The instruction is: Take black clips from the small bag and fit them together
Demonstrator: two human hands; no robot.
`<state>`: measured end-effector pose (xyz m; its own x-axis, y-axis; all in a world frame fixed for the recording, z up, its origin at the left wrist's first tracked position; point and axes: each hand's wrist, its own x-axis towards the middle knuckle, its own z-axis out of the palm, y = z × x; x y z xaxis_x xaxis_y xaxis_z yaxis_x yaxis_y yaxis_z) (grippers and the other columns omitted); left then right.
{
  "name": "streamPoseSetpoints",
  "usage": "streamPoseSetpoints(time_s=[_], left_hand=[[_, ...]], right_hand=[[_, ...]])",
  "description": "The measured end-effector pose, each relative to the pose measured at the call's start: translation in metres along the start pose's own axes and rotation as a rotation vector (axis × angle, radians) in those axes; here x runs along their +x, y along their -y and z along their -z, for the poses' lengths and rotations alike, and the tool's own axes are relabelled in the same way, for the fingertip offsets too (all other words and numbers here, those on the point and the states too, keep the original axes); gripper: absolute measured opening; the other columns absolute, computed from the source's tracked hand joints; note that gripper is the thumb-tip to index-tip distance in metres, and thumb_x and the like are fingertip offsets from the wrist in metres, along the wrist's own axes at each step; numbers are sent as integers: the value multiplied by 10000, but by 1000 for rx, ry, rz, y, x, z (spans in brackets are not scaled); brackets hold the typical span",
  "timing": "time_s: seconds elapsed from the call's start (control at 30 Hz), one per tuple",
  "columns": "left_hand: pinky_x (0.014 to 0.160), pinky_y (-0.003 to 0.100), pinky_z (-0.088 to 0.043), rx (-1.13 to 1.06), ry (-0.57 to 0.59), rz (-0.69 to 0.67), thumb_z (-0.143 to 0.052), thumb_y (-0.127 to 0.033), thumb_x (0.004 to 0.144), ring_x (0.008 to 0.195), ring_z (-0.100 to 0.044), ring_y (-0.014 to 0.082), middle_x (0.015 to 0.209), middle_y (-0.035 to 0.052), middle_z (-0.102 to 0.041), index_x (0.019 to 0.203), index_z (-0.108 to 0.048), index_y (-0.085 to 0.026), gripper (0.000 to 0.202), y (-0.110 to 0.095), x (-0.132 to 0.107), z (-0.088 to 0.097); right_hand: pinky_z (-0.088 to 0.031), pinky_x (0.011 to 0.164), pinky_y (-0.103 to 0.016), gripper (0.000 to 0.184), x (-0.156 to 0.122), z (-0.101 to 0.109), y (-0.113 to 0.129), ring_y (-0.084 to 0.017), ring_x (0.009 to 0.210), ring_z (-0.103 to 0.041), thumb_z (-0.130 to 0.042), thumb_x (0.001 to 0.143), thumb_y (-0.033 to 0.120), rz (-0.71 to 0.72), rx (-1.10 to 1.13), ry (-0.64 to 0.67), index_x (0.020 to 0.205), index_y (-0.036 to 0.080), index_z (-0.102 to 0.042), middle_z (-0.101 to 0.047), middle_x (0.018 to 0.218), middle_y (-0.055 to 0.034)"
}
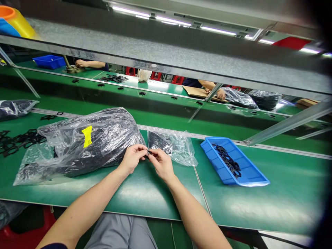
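Observation:
My left hand point(133, 157) and my right hand point(162, 163) meet over the green table point(145, 193), fingers pinched together on a small black part point(148, 152) between them. Just behind my left hand lies a large clear plastic bag point(77, 145) full of black parts, with a yellow label point(87, 136) on it. A smaller clear bag point(172, 145) of black parts lies behind my right hand. To the right stands a blue tray point(249, 171) holding several black parts point(228, 160).
Loose black parts point(18, 140) lie at the left of the table. A green conveyor belt point(155, 110) runs behind it, carrying small black pieces. Across it, other people's hands point(220, 92) and arm point(89, 63) work near a blue bin point(49, 61). A metal shelf point(166, 52) hangs overhead.

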<state>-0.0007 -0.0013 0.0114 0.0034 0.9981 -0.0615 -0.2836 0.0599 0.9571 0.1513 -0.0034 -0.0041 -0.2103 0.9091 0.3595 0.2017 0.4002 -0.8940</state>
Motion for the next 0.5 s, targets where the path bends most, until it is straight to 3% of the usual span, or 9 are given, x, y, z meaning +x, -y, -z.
streamPoseSetpoints(time_s=[0.27, 0.5], left_hand=[[589, 231, -493, 139, 28, -67, -673, -325, 748, 685, -627, 141, 750, 30, -666, 841, -663, -147, 201, 6, -1, 0], [696, 271, -510, 411, 53, -389, -601, -281, 819, 782, -630, 166, 864, 57, -653, 845, -693, -180, 139, 3, -9, 0]], right_hand=[[-573, 625, -314, 312, 3, -2, -1, -150, 646, -625, -683, 767, 418, -226, 235, -36, 995, 206, -661, -662, 820, -25], [-565, 556, -282, 299, 7, 2, 0, -130, 622, -603, -736, 701, 400, -365, 424, -59, 904, 190, -670, -636, 746, -1]])
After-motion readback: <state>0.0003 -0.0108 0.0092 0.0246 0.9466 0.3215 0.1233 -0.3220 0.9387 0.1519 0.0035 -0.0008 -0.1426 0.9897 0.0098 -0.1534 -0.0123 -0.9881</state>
